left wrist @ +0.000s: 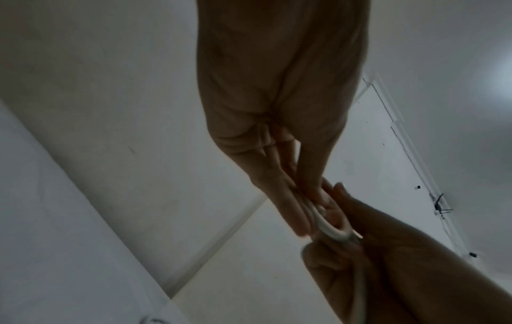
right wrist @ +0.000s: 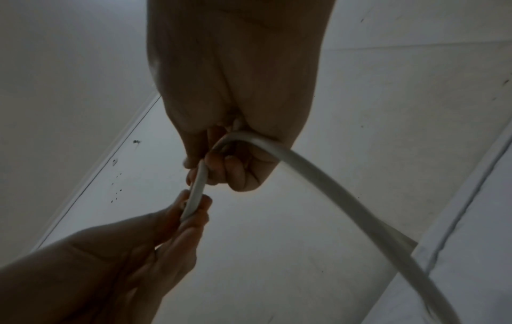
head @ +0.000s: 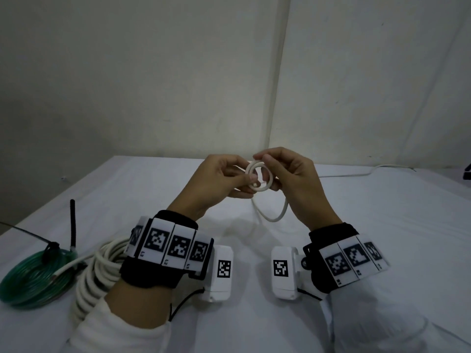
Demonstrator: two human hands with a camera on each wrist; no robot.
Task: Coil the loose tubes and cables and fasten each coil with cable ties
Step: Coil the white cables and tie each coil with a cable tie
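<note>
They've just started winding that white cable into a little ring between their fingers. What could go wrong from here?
The small coil is held only by fingertip pinches of the left hand and right hand; a stiff white cable wound this tight may spring open if either grip slips. The loose length trails across the table and could snag or twist while being drawn in.

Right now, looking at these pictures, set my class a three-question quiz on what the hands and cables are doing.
1. True or false: both hands hold the small white cable coil.
2. Which coil already wears a black cable tie? A green tube coil B thick white cable coil
3. Fill in: the cable's loose length trails toward the table's ___ side.

Key: 1 true. 2 A. 3 right; it leaves the right hand, opposite the left hand.
</note>
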